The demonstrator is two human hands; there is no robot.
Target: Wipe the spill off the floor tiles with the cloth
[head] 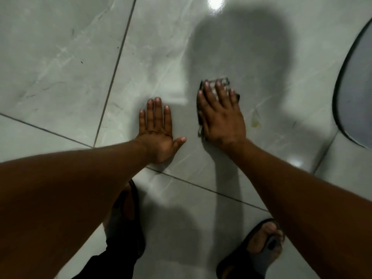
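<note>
Right hand point(221, 117) presses flat on the cloth point(218, 82), fingers extended. Left hand point(159, 129) rests flat and empty on the floor tiles point(60, 57). Yellowish spill point(256, 121), apparently, lies just right of the cloth.

Glossy grey floor tiles point(60, 57), checked cloth point(218, 82), yellowish spill point(255, 120), sandalled feet point(259, 248)

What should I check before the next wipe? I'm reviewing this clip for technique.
1. Cloth flat under right hand: ok.
2. Left hand braced flat on the tile, empty: ok.
3. Yellowish spill wiped: not ok; it lies to the right of the cloth, uncovered.
4. Path from cloth to spill clear: ok.
5. Feet off the spill: ok.
6. Cloth clean enough: cannot tell.
</note>
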